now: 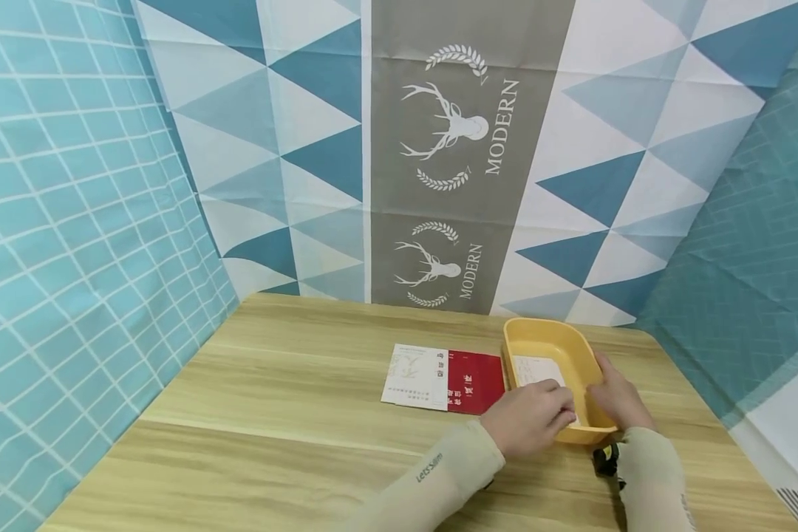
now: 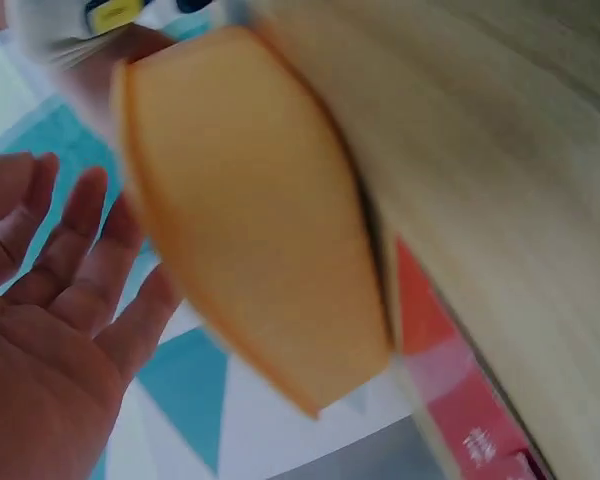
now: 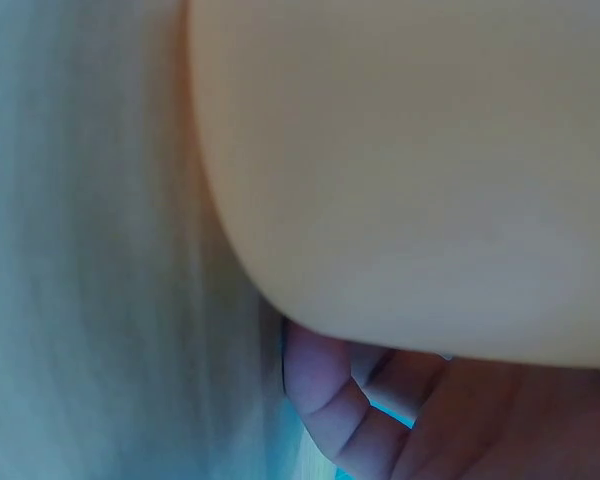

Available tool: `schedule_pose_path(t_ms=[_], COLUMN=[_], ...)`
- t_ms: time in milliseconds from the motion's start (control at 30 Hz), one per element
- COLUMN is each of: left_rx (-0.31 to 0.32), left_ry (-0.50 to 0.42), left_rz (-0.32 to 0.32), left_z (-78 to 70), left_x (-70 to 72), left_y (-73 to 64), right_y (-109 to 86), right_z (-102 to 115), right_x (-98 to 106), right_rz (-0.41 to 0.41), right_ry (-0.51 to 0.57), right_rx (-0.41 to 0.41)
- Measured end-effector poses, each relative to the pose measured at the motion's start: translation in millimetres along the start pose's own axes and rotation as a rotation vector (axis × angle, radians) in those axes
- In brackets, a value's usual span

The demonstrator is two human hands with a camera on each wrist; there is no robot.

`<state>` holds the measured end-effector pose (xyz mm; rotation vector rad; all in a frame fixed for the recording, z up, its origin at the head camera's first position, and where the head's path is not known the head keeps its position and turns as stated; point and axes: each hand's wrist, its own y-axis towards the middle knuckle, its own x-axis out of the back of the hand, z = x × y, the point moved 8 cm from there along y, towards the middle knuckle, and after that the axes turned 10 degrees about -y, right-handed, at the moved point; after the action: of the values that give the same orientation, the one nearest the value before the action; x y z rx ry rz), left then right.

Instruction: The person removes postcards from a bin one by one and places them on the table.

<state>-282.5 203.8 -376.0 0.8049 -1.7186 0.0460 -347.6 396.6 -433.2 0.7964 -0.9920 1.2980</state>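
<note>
A yellow plastic bin (image 1: 550,341) stands at the right of the wooden table, and a white card or paper (image 1: 536,369) lies inside it. The left hand (image 1: 530,418) hovers over the bin's near left rim, covering part of that card. In the left wrist view, the left hand (image 2: 60,330) has loosely bent, separated fingers beside the bin (image 2: 250,220), with nothing seen held. At the bin's right side, the right hand (image 1: 618,395) grips the wall. The right wrist view has the right hand's fingers (image 3: 325,375) curled against the bin's outside (image 3: 410,200).
Left of the bin lies a red and white printed card or booklet (image 1: 422,377), touching or nearly touching it. Patterned cloth (image 1: 319,148) hangs behind the table (image 1: 292,369). Tiled blue cloth (image 1: 73,222) borders the left side. A black wrist device (image 1: 606,459) is on the right arm.
</note>
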Motion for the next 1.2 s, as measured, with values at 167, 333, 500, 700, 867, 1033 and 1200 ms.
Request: schedule_pose_path(t_ms=[167,333,500,700,867,1033,1200], left_rx=[0.112,0.251,0.380,0.427,0.454,0.431,0.380], left_ry=[0.186,0.344,0.340,0.389,0.396,0.405,0.422], left_rz=[-0.040,-0.014,0.123,0.232,0.251,0.257,0.251], left_z=[13.4,21.3,32.2,38.7,40.3,40.8,38.2], left_x=[-12.4,-19.7,-33.4,-41.5,-43.8,-47.4,-47.5], left_y=[15.7,34.9,46.2,53.4,54.4,52.5,49.1], right_y=[-0.1,0.4,1.7,2.9,2.4,0.9,-0.7], right_z=[0,-1,-1,-1,1,2,2], right_x=[-1,-1,-2,1,2,1,1], right_rz=[0.011,0.010,-0.005,-0.017,-0.025,-0.013,-0.016], right_ry=[0.008,0.016,-0.009,-0.011,-0.014,-0.009,-0.016], right_rx=[-0.016,-0.020,-0.012,-0.025,-0.016,-0.024,-0.014])
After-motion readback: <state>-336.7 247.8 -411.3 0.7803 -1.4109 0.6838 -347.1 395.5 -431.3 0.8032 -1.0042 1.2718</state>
